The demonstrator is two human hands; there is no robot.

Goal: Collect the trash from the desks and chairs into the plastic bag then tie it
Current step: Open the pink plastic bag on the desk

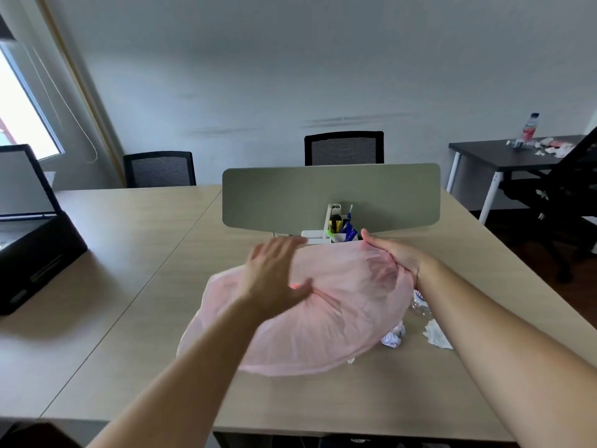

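A thin pink plastic bag [310, 321] billows above the wooden desk [161, 286]. My right hand [392, 253] grips the bag's upper right edge, its fingers showing through the film. My left hand [274, 273] is blurred, fingers spread, lying against the bag's upper left part. Crumpled paper [392, 338], a white tissue [436, 334] and a clear plastic bottle [420, 303] lie on the desk at the bag's right, partly covered by it and by my right forearm.
A grey divider panel [329, 195] and a pen holder [342, 229] stand behind the bag. A black laptop [29, 234] sits at left. Two black chairs [344, 148] are beyond the desk. A dark table [504, 153] at right carries a bottle [529, 127] and scraps.
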